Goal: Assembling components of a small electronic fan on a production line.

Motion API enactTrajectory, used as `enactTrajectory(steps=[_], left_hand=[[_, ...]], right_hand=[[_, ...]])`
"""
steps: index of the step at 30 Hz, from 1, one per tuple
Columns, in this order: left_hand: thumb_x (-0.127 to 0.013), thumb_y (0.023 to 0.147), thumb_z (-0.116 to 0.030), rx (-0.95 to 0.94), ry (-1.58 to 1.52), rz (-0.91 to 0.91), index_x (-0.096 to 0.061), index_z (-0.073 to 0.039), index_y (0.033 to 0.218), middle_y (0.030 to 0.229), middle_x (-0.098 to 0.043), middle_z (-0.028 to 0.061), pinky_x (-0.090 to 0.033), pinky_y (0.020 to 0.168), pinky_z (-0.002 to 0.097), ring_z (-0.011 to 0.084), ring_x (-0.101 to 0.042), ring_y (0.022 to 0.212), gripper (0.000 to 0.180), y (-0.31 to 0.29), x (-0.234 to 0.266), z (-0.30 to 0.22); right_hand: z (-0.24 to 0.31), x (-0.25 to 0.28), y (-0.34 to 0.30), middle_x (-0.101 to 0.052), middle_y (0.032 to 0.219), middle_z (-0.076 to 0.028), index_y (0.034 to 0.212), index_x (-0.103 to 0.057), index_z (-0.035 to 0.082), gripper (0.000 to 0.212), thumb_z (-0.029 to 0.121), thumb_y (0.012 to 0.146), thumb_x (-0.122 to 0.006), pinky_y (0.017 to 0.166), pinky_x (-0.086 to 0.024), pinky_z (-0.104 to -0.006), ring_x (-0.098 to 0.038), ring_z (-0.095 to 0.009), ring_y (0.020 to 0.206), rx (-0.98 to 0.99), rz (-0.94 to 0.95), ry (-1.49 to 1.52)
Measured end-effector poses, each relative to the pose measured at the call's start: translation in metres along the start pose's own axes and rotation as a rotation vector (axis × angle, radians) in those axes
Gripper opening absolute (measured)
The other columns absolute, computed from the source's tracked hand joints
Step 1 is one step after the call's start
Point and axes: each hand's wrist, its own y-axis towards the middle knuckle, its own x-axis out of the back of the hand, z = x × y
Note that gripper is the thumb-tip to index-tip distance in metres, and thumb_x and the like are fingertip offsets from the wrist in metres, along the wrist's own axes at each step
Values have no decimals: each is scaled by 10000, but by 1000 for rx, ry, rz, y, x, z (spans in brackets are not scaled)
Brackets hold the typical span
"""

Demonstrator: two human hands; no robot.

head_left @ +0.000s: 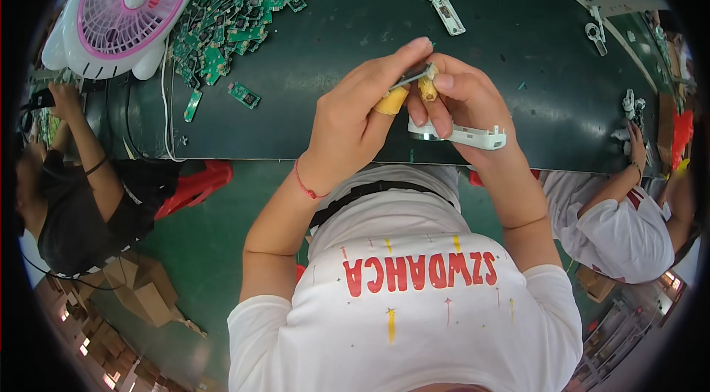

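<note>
My left hand (353, 102) is closed, pinching a small thin circuit board (409, 78) seen nearly edge-on. A yellow finger cover (392, 101) wraps its thumb. My right hand (479, 96) meets it at the board's other end, with thumb and fingertips together and another yellow cover (428, 89) on one finger. A white plastic housing (473, 137), long with a round metallic-rimmed end, is tucked under the lower fingers of that same hand. Both hands are above the table's near edge. The fingertips partly hide the board.
A dark green table (310, 126) spans the view. A heap of green circuit boards (251, 0) lies at far left beside a white and pink fan (133, 4). Two loose boards lie nearer. Another white housing (442, 6) rests beyond my hands. Co-workers (81, 185) sit on either side.
</note>
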Motion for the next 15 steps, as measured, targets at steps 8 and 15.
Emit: enactTrajectory(steps=[8,15], left_hand=[[-505,779,81,-83,13,-26,-559,-70,1231,1103,-635,93,-459,854,321,248,-623,951,479,-1,-2,3],[-523,765,72,-137,69,-1,-564,-65,1219,1105,-635,89,-461,840,335,247,-627,928,476,2,1,5]], right_hand=[[3,-5,-3,-492,540,-49,852,-554,5,244,245,835,-513,610,-396,-269,-535,-166,635,-74,10,69],[4,-6,-3,-477,525,-46,821,-557,10,239,245,833,-516,621,-394,-268,-535,-177,645,-89,30,123]])
